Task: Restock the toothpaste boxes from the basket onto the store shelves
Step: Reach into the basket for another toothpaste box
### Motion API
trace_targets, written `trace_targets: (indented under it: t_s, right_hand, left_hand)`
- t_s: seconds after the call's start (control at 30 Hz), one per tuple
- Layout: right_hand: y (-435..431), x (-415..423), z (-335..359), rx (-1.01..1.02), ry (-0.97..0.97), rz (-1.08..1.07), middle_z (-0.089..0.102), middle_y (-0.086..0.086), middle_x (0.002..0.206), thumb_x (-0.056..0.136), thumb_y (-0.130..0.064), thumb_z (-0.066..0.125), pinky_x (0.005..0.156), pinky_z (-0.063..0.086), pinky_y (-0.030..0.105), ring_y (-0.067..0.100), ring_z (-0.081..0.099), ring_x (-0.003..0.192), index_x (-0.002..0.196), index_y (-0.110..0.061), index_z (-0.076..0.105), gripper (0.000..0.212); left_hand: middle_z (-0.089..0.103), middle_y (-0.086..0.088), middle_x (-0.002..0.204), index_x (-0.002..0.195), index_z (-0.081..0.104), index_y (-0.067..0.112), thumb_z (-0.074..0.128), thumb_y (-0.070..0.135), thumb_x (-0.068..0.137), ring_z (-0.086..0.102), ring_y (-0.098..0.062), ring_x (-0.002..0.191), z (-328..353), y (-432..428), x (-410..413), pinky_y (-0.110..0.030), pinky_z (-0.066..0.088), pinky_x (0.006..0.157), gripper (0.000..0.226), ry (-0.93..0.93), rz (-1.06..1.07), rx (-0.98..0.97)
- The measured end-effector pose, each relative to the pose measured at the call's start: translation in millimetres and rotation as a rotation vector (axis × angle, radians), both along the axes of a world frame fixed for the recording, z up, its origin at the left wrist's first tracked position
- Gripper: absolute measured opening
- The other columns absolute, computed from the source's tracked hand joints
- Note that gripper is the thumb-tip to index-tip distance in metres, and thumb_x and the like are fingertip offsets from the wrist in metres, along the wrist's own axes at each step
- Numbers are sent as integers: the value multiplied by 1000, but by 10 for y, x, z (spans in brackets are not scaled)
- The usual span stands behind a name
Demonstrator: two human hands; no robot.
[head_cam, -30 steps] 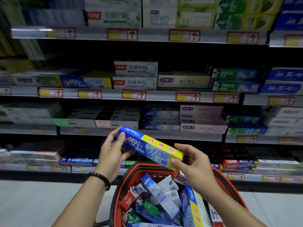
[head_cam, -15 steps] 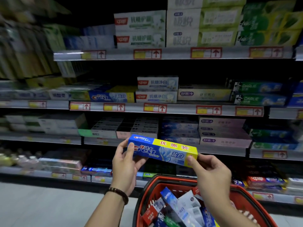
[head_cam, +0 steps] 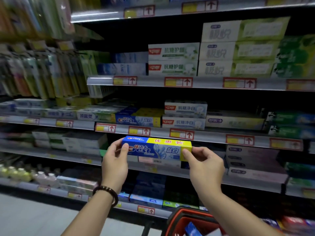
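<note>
Has lifted and levelled the toothpaste box (head_cam: 156, 149), now just below the matching box (head_cam: 138, 120) on the shelf (head_cam: 160, 132). Grips it by the ends, left hand (head_cam: 115, 160) and right hand (head_cam: 204, 164) each clamped on one. Looks lined up for shelving there.

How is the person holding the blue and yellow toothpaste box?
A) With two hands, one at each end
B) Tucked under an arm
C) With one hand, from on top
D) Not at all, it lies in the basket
A: the left hand grips the blue end of the toothpaste box and the right hand pinches its yellow end, so the box is level in front of the shelves.
</note>
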State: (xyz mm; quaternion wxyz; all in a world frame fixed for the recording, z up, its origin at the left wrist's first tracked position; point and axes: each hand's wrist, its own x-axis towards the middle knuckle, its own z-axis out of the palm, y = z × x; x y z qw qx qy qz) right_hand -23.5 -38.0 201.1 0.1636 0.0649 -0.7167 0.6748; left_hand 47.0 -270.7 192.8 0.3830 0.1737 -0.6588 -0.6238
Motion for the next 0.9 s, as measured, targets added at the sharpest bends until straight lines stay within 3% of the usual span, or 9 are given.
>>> trace_targets:
  t_s: [0.13, 0.23, 0.5, 0.6, 0.67, 0.73, 0.83, 0.9]
  right_hand:
    - [-401, -170, 303, 20, 26, 22, 76, -14, 77, 88, -32, 86, 81, 61, 38, 6, 71, 80, 83, -30, 79, 9]
    - [-709, -340, 499, 25, 41, 55, 75, -16, 78, 90, -30, 85, 87, 60, 41, 9, 71, 88, 83, -32, 78, 11]
    - [-1213, -864, 797, 121, 92, 39, 75, -16, 82, 92, -31, 82, 93, 57, 44, 21, 69, 98, 86, -31, 79, 7]
    - [-1355, -1005, 900, 186, 79, 21, 76, -13, 92, 95, -31, 79, 95, 57, 42, 22, 68, 104, 95, -33, 80, 3]
    - [-1409, -1094, 954, 233, 42, 38, 75, -11, 100, 98, -27, 74, 81, 58, 30, 7, 66, 93, 113, -28, 81, 17]
    - [-1454, -1151, 1015, 284, -14, 79, 71, -12, 97, 98, -21, 70, 65, 50, 20, -5, 55, 78, 120, -28, 79, 25]
    - [-1545, -1237, 1054, 326, -106, 134, 71, -12, 92, 93, -12, 64, 70, 60, 36, 9, 64, 80, 100, -32, 74, 24]
    - [-1584, -1253, 1072, 352, -153, 150, 74, -6, 98, 91, -11, 61, 63, 59, 39, 19, 68, 81, 105, -28, 75, 26]
  left_hand:
    - [74, 4, 115, 119, 64, 36, 59, 29, 105, 71, -13, 108, 154, -407, -149, -43, 56, 99, 16, -9, 17, -22]
    - [75, 3, 116, 125, 65, 26, 63, 20, 103, 70, -15, 110, 354, -696, -309, -46, 54, 105, 23, -17, 36, -76]
    - [74, 6, 112, 127, 66, 21, 63, 14, 103, 71, -11, 102, 785, -1212, -788, -40, 58, 97, 26, -71, 73, -187]
    - [73, 9, 115, 126, 63, 32, 65, 18, 101, 69, -11, 107, 838, -1358, -999, -44, 58, 99, 28, -112, 86, -216]
    - [69, 12, 122, 129, 61, 33, 66, 19, 100, 67, -14, 113, 864, -1430, -1128, -46, 55, 103, 32, -144, 97, -221]
    - [56, 10, 138, 149, 49, 24, 66, 20, 101, 57, -20, 129, 910, -1466, -1241, -39, 48, 109, 50, -194, 102, -212]
    - [49, -5, 153, 159, 35, 16, 64, 22, 103, 52, -28, 136, 956, -1526, -1402, -42, 48, 108, 64, -288, 128, -200]
    - [56, -3, 143, 153, 40, 16, 63, 23, 102, 59, -30, 124, 947, -1559, -1477, -47, 53, 101, 56, -345, 130, -209]
